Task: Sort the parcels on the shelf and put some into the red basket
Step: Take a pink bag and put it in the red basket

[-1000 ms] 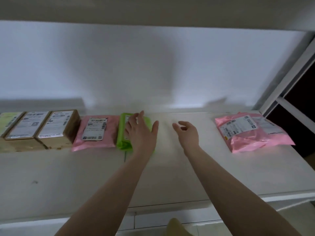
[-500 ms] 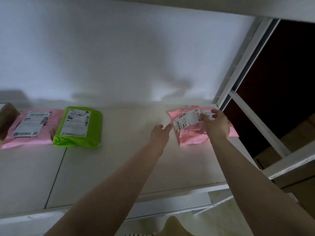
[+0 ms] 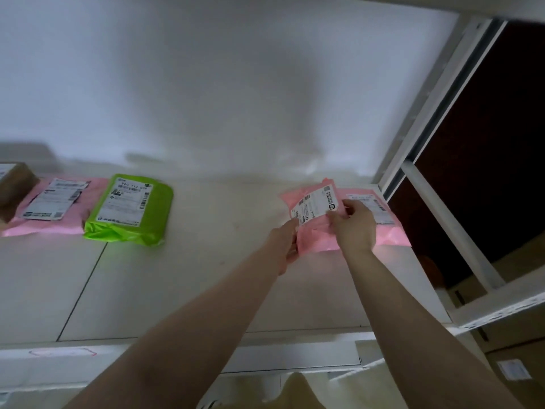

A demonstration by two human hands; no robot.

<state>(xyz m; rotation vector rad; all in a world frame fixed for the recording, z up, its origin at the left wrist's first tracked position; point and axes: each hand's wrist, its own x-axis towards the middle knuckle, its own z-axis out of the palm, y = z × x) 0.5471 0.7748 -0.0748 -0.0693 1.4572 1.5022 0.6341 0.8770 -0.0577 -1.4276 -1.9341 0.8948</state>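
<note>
Head view: top pink parcel at right end of shelf, lying over second pink parcel, label up, long axis running away from person, tilted right. Both hands on it: left hand grips left edge, fingers curled under; right hand pinches right edge by label. Hands equally near. Green parcel, another pink parcel, brown box well apart at left. Red basket not in view

**Dim, soft and wide-angle**

Light is low and bluish-grey. A broad soft shadow falls on the far wall. Detail is slightly smeared. Straight shelf frame lines lean at the right edge; beyond is near black.
</note>
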